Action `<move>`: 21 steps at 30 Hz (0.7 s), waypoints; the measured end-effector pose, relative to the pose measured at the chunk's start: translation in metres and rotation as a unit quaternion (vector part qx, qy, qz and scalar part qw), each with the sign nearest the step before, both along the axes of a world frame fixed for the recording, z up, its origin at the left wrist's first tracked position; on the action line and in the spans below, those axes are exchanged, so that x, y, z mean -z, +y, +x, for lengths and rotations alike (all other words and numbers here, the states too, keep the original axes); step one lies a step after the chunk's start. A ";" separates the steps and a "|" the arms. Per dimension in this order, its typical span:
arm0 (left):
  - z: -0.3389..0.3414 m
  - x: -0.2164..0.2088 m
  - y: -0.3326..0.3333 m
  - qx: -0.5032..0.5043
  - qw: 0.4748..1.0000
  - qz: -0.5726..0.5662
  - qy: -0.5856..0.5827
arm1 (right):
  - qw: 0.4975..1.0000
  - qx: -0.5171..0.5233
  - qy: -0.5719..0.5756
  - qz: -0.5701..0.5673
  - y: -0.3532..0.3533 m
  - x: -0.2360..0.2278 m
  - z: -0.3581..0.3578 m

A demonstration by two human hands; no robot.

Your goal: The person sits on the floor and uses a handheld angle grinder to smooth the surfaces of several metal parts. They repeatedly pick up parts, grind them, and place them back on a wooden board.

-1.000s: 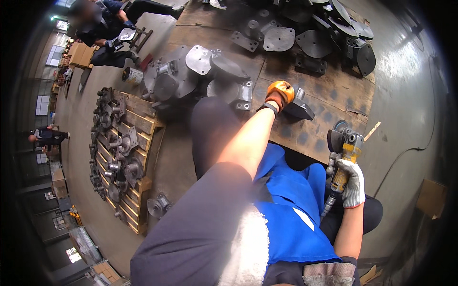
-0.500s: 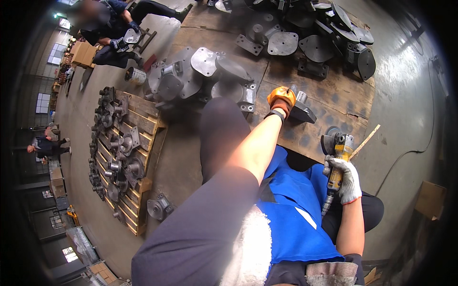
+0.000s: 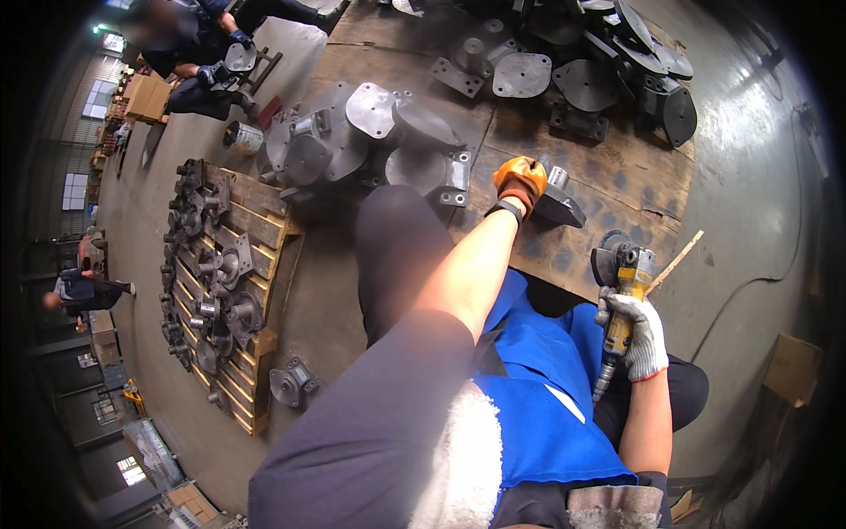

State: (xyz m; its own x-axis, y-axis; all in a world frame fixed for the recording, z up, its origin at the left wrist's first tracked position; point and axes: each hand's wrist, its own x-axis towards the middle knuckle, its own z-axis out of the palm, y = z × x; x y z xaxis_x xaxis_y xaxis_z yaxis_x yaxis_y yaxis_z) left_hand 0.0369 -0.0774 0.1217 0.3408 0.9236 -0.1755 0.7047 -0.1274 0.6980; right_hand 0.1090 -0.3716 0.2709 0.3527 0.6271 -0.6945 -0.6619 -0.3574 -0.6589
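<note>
My left hand (image 3: 522,181), in an orange and brown glove, is closed on the near side of a metal part. The part is a dark plate (image 3: 561,212) with a short shiny cylinder (image 3: 558,177) standing on it, and it rests on the wooden board (image 3: 630,189). My fingertips are partly hidden behind the glove. In my right hand (image 3: 644,333), gloved in white knit, is a yellow air grinder (image 3: 622,328). Its dark round disc (image 3: 608,256) points away from me, beside the board's near edge and apart from the part.
Several plated metal parts (image 3: 522,76) are heaped at the board's far side, more (image 3: 414,167) to the left. A pallet (image 3: 264,344) holds other parts; one part (image 3: 293,384) lies on the floor. Another person (image 3: 198,62) sits far left. A wood strip (image 3: 677,260) lies right of the grinder.
Both hands, the part and the grinder stay almost in place. The view has shifted slightly, and a distant person at the far left has changed pose.
</note>
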 end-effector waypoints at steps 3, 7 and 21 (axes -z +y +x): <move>0.002 0.035 0.021 0.032 0.999 0.031 -0.001 | 1.000 -0.006 0.005 0.011 0.003 0.001 -0.002; 0.010 0.045 0.031 0.052 0.997 -0.031 -0.054 | 1.000 -0.006 -0.013 0.003 0.007 -0.018 -0.006; 0.013 0.021 0.022 0.078 0.996 -0.020 0.027 | 0.999 -0.011 0.027 0.029 0.006 -0.023 -0.014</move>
State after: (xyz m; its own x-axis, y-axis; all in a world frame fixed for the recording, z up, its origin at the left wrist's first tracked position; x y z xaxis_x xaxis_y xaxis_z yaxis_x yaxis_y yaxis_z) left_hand 0.0496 -0.0553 0.1003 0.4691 0.8518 -0.2331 0.7149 -0.2113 0.6666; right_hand 0.0952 -0.3655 0.2941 0.3006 0.6742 -0.6747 -0.6897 -0.3349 -0.6419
